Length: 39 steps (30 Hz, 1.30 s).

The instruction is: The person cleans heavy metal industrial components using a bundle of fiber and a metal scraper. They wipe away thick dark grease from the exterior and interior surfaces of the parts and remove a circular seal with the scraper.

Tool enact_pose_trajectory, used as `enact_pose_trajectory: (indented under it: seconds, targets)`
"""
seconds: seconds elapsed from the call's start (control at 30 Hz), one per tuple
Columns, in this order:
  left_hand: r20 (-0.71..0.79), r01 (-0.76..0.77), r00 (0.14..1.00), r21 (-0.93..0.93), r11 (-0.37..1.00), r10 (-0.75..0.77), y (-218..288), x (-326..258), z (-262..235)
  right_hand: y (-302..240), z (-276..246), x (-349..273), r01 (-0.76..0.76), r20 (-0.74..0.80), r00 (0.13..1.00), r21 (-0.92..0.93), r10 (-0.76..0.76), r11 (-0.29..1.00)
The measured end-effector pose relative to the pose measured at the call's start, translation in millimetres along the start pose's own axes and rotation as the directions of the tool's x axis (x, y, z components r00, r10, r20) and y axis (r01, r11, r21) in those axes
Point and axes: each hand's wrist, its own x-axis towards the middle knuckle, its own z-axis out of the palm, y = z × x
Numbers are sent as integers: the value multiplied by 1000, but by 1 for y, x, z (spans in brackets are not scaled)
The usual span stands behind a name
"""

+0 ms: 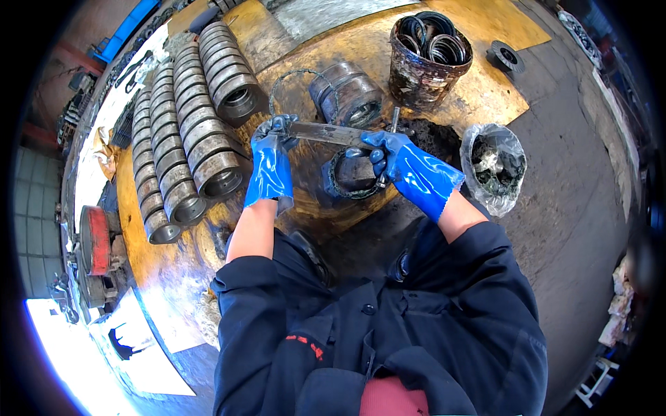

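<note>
My left hand [271,156], in a blue rubber glove, is closed round one end of a flat metal strip [322,132]. Its other end meets the fingers of my gloved right hand [411,165], which are curled round it. A thin metal rod [395,116] pokes up beside the right hand; whether that hand grips it too, I cannot tell. Below the strip sits a dark, greasy metal part [352,173] with a rough ring around it, partly covered by the right hand. Beyond lies a grooved steel cylinder [345,87], and a thin dark loop [300,71] arches beside it.
Rows of grooved steel cylinders [208,149] lie to the left on yellow, oil-stained sheeting [499,104]. A grimy bucket [427,83] of dark rings stands at the far right. Nearer are a clear plastic bag [494,170] with dark contents and a black flanged disc [506,57].
</note>
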Motion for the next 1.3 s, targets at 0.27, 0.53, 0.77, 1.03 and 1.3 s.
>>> enact_pose_trajectory:
  seconds: [0.27, 0.53, 0.77, 1.03, 1.3]
  targets:
    - [53, -90, 994, -152, 984, 100, 8, 11, -16, 3, -11, 7, 37, -58, 997, -100, -43, 994]
    - [130, -89, 989, 96, 991, 76, 11, -7, -18, 8, -6, -27, 267, -21, 941, -568, -338, 778]
    - [167, -64, 986, 227, 972, 26, 3, -34, -12, 48, -3, -72, 343, 136, 857, -870, -497, 355]
    - [210, 154, 966, 14, 988, -153, -39, -55, -8, 116, -48, -70, 338, 232, 679, -941, -697, 16]
    - [165, 279, 937, 180, 943, -309, -52, -63, -22, 137, -76, -51, 342, 363, 571, -920, -736, -188]
